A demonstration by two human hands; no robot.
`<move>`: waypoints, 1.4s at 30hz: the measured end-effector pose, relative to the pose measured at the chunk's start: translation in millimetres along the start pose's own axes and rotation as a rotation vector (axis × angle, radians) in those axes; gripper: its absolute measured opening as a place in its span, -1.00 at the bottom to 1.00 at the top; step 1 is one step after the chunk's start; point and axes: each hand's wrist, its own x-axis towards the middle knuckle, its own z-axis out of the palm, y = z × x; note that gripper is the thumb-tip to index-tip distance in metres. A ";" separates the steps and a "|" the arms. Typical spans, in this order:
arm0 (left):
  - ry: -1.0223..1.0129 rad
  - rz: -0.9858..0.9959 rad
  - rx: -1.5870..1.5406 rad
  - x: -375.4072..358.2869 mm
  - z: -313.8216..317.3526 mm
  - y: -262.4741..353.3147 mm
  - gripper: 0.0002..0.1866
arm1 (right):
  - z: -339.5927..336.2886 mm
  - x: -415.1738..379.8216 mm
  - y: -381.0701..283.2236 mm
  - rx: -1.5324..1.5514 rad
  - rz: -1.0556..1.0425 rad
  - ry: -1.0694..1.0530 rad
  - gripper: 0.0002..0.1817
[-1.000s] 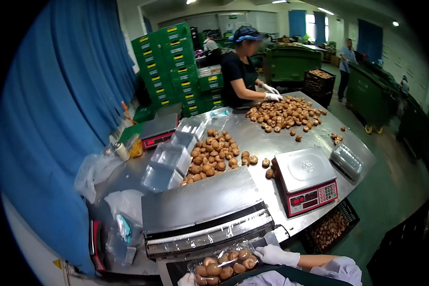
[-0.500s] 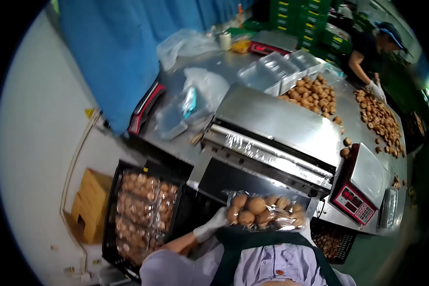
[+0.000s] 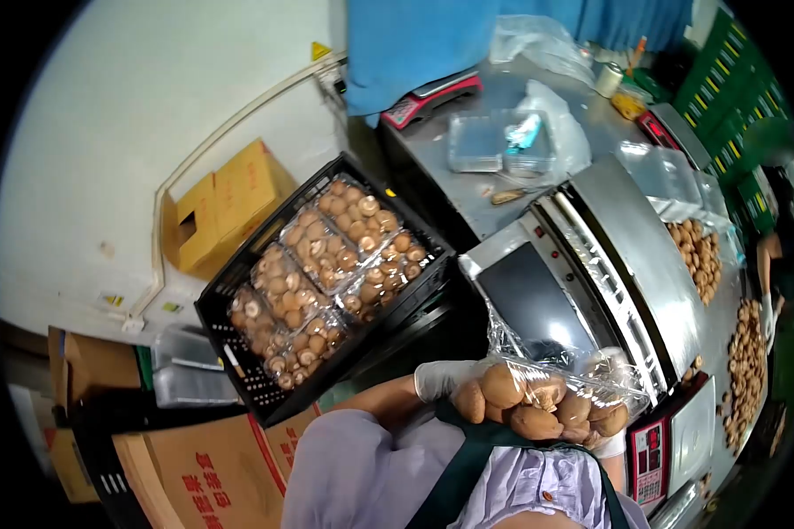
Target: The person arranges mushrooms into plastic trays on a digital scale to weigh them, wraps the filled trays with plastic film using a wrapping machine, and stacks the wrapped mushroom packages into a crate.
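Mushrooms, a wrapped tray of mushrooms (image 3: 538, 401), have come off the film-wrapping machine (image 3: 591, 264); gloved left hand (image 3: 445, 377) and right hand (image 3: 610, 441) clasp its ends at chest height as the view swings toward the black crate (image 3: 322, 291) of packed trays.

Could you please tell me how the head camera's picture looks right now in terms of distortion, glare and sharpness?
Head view: strong fisheye, with black corners and the scene tilted, so the wrapping machine bends along the right; glare streaks its steel top and the film over the mushroom pack; the crate of packs is fairly sharp; the left hand on the pack is clear, the right hand mostly hidden behind it; the far right edge is dim.
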 end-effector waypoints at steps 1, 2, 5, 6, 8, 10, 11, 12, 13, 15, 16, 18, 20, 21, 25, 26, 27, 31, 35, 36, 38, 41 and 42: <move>0.002 0.012 0.009 -3.9 2.8 4.1 -0.80 | -1.9 12.8 -5.3 0.154 -0.026 -0.045 -0.63; 0.012 0.025 0.014 -7.6 2.6 4.4 -0.79 | -3.2 23.9 -8.6 0.383 -0.046 -0.170 -0.63; 0.101 -0.295 -0.015 -35.4 0.6 12.6 -0.69 | 34.6 35.0 -24.2 0.944 -0.067 -0.781 -0.67; 0.136 -0.459 -0.039 -42.5 -1.3 12.8 -0.64 | 50.5 26.2 -24.8 0.721 -0.073 -0.781 -0.68; 0.049 -0.348 0.101 -44.5 -9.3 4.9 -0.75 | 76.4 10.7 -18.3 0.308 -0.032 -0.788 -0.69; 0.180 -0.372 0.194 -58.3 -26.3 10.5 -0.75 | 90.9 3.5 -9.7 0.049 0.028 -0.818 -0.70; 0.309 -0.392 0.278 -66.7 -38.0 16.2 -0.74 | 95.2 2.1 -3.6 -0.034 0.049 -0.843 -0.70; 0.440 -0.413 0.357 -76.6 -48.5 22.9 -0.72 | 99.6 1.4 1.0 -0.094 0.064 -0.865 -0.71; 0.575 -0.433 0.429 -86.4 -55.6 30.1 -0.69 | 103.8 1.3 5.5 -0.142 0.078 -0.876 -0.71; 0.751 -0.534 0.519 -87.0 -51.5 70.5 -0.63 | 111.8 1.6 14.7 -0.220 0.099 -0.888 -0.73; 0.792 -0.617 0.535 -74.2 -38.7 101.6 -0.60 | 112.0 0.3 18.2 -0.248 0.112 -0.882 -0.73; 0.467 -0.533 0.960 -64.1 -28.1 118.1 -0.59 | 112.3 0.7 25.0 -0.301 0.129 -0.853 -0.74; 0.286 -0.868 1.434 -33.3 8.1 131.1 -0.50 | 111.5 1.6 31.4 -0.344 0.145 -0.816 -0.75; 0.311 -0.785 1.573 -30.6 14.8 118.2 -0.46 | 111.1 3.0 35.0 -0.366 0.158 -0.788 -0.76; 0.371 -0.572 1.726 -39.3 6.3 87.4 -0.49 | 104.0 11.8 55.4 -0.433 0.201 -0.683 -0.77; 0.364 -0.619 1.724 -46.8 -2.1 83.8 -0.51 | 105.1 13.9 65.1 -0.453 0.210 -0.657 -0.78; 0.433 -0.527 1.771 -61.7 -12.2 75.8 -0.56 | 108.9 17.0 73.7 -0.465 0.212 -0.634 -0.78; 0.987 -0.664 1.202 -137.2 -45.4 73.1 -0.58 | 125.0 31.8 96.7 -0.546 0.222 -0.575 -0.80; 1.853 -0.170 0.544 -216.9 -48.0 98.8 -0.42 | 131.6 36.5 99.3 -0.350 0.243 -0.586 -0.83; 2.035 -0.134 0.483 -245.8 -49.7 112.5 -0.37 | 126.1 37.8 101.9 -0.350 0.245 -0.592 -0.83; 2.297 -0.026 0.513 -356.1 -83.6 112.8 -0.36 | 117.9 39.2 105.4 -0.435 0.260 -0.611 -0.82; 2.651 -0.129 0.667 -403.2 -84.3 140.7 -0.31 | 119.6 38.9 100.3 -0.429 0.283 -0.604 -0.83; 2.734 -0.100 0.700 -430.2 -93.8 140.9 -0.31 | 120.4 38.7 98.3 -0.432 0.304 -0.597 -0.82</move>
